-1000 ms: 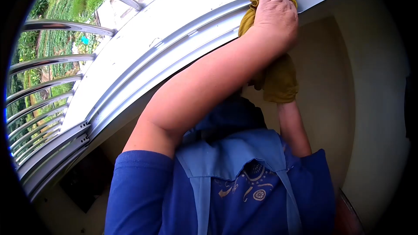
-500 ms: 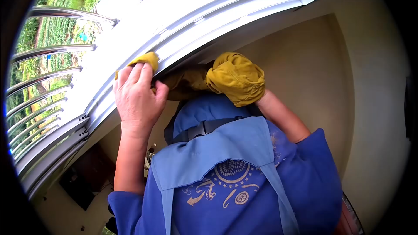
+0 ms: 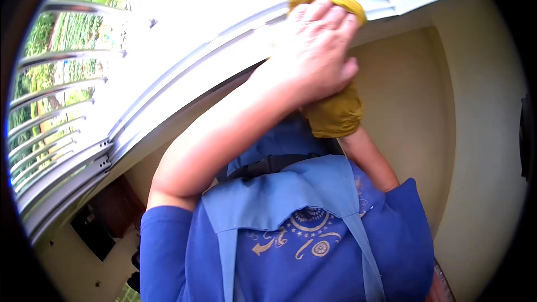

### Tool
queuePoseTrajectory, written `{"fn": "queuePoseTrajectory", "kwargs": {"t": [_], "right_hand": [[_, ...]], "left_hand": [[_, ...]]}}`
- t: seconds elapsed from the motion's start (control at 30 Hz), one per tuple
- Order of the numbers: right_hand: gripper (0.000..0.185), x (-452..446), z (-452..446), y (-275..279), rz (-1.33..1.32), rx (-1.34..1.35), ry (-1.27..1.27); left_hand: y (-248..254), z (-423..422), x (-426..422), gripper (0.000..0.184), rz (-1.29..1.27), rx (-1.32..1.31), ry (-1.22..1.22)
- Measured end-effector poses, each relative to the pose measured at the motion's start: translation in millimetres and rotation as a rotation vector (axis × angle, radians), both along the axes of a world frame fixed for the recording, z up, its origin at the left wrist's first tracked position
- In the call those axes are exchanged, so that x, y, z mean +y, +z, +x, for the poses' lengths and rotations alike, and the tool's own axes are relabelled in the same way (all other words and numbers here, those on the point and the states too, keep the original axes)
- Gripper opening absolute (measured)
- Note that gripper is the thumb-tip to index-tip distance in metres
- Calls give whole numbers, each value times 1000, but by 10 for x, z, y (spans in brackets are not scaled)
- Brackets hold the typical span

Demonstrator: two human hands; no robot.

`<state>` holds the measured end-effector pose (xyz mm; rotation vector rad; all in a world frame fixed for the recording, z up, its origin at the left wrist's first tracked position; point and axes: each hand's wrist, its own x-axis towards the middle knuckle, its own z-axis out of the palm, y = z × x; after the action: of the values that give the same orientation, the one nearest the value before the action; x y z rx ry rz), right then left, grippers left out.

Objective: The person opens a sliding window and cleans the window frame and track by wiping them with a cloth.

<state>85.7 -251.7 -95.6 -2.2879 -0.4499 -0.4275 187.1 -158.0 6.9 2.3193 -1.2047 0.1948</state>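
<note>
My left hand (image 3: 321,42) reaches across to the right end of the white window track (image 3: 224,42). Its fingers are bent over a yellow cloth (image 3: 353,6), which they press against the track. Just below, more yellow cloth (image 3: 335,116) is bunched around my right hand. That cloth covers the hand and its fingers, leaving only the right forearm (image 3: 369,156) bare. Whether both yellow parts are one piece is hidden behind my left hand.
Metal bars (image 3: 67,56) stand outside the window at the left, with greenery beyond. A beige wall (image 3: 403,89) lies to the right. A blue apron (image 3: 279,190) covers my chest, and a dark object (image 3: 92,232) is at the lower left.
My left hand has slid with the cloth from the left part of the track to its right end. The cloth-covered right hand has shifted slightly right and now sits partly behind the left.
</note>
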Motion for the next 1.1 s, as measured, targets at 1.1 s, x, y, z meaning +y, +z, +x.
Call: {"fn": "queuePoseTrajectory", "kwargs": {"t": [1.1], "right_hand": [[17, 895, 724, 705, 519, 185, 150]], "left_hand": [[-257, -665, 2872, 22, 25, -384, 861]]}}
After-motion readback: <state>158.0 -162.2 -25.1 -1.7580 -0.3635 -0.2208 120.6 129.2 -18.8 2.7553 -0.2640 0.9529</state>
